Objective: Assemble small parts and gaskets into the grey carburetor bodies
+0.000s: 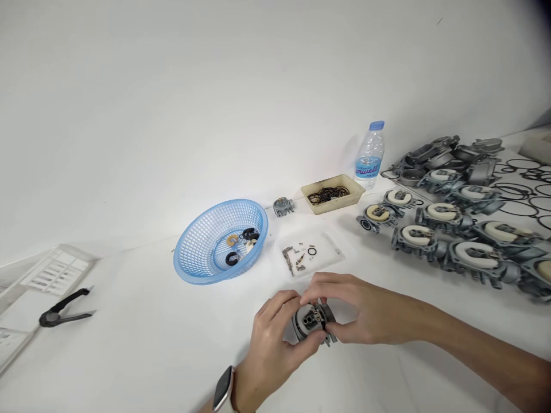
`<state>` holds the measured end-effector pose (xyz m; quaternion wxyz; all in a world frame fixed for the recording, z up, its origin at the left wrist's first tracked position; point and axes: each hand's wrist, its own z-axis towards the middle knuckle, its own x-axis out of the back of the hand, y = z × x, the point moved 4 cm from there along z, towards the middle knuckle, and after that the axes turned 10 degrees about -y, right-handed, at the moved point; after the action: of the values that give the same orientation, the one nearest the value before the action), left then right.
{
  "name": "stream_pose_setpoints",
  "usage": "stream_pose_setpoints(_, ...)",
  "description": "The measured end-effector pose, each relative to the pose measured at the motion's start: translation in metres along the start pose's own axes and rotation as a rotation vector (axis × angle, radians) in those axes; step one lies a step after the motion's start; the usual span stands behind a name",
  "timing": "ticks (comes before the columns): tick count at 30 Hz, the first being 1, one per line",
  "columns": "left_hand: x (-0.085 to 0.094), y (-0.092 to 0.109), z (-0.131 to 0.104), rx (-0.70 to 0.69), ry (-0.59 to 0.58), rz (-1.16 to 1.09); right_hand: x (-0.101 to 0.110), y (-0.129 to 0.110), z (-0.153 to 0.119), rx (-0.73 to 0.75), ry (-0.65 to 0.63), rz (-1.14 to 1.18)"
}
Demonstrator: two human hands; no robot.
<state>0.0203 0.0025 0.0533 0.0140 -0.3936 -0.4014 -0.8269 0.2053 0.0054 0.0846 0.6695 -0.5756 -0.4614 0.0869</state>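
Observation:
A grey metal carburetor body [309,322] with a white float on top sits on the white table between my two hands. My left hand [275,335] is wrapped round its left and near side, the thumb along the front edge. From the right, my right hand [357,307] grips the same body, fingers over the far edge and thumb at its right side. Just beyond lies a clear tray [329,261] with small brass-coloured parts and a black ring.
A blue basket [185,258] holds black, white and tan pieces. Behind are a small carburetor [283,206], a beige tray [340,203] of black rings and a bottle [369,155]. Many carburetor bodies [477,255] fill the right. Black-handled cutters [54,318] lie left.

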Motion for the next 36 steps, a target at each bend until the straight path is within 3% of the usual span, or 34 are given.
stream_pose_setpoints(15,0.004,0.001,0.003,0.021,0.006,-0.016,-0.002,-0.004,0.0,0.028,0.077,-0.084)
stream_pose_setpoints(24,-0.004,-0.013,0.003,0.118,-0.151,0.044,-0.003,-0.001,0.002,0.061,0.061,-0.144)
stream_pose_setpoints(32,-0.002,-0.016,0.005,0.111,-0.222,-0.065,-0.003,0.001,0.002,0.101,0.127,-0.207)
stream_pose_setpoints(36,-0.002,-0.017,0.004,0.105,-0.224,-0.087,-0.005,0.0,0.002,0.088,0.069,-0.185)
